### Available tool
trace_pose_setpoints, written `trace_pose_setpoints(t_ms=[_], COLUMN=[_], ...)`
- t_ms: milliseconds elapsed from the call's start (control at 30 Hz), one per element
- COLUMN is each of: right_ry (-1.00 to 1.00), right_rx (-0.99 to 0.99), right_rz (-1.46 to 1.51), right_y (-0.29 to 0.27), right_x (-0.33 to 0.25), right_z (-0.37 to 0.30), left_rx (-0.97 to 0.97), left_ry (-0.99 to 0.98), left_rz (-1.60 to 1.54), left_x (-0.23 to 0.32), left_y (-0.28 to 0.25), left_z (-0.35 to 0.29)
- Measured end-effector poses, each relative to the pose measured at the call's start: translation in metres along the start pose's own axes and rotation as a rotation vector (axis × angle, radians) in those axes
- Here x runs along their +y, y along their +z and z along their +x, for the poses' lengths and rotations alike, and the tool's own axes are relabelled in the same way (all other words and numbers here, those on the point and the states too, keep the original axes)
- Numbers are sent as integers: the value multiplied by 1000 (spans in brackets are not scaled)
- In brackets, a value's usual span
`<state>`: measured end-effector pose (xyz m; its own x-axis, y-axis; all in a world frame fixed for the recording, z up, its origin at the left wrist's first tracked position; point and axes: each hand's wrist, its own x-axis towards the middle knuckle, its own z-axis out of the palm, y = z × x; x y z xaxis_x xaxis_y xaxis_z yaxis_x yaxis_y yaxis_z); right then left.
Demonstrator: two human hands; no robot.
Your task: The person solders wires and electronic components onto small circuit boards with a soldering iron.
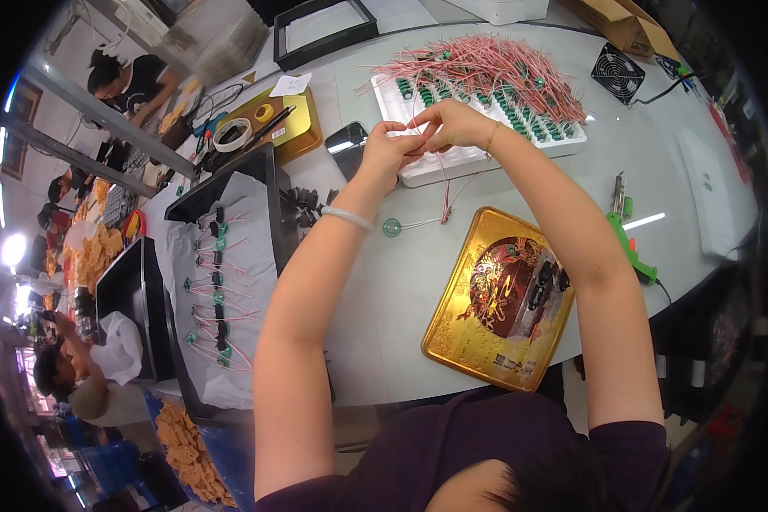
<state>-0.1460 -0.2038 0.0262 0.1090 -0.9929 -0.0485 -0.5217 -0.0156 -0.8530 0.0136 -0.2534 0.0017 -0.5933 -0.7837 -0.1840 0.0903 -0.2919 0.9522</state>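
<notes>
My left hand (391, 154) and my right hand (456, 126) meet in front of a white foam tray (411, 176), both pinching thin pink wires (445, 175) between the fingertips. Below my fingers the wires hang down to the table, where a small green disc (392, 228) lies with its pale leads reaching right to a small joint. My fingers hide where the wires are gripped. In the tray stand rows of green disc parts (520, 115), and a heap of pink and red wires (486, 72) covers its far side. A black phone (347, 145) lies beside my left hand.
Near my right forearm lies a gold tin (456, 294) with black parts on it. A green glue gun (630, 243) and a black fan (618, 73) are farther right. At left, a paper-lined black tray (277, 213) holds wired assemblies. Other people work beyond.
</notes>
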Motion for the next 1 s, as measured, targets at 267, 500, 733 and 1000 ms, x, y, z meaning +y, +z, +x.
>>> trace_pose_setpoints(t_ms=[267, 500, 733, 1000], right_ry=[52, -98, -25, 118], right_rx=[266, 345, 310, 347], right_rz=[-149, -210, -197, 207], right_y=[-16, -2, 10, 26], right_x=[3, 13, 7, 17], right_z=[0, 9, 5, 6], left_rx=[33, -89, -71, -26], left_ry=[-44, -5, -24, -57], left_rz=[-6, 3, 35, 10], left_x=[0, -7, -2, 0], left_y=[1, -8, -7, -6], left_z=[-2, 2, -2, -2])
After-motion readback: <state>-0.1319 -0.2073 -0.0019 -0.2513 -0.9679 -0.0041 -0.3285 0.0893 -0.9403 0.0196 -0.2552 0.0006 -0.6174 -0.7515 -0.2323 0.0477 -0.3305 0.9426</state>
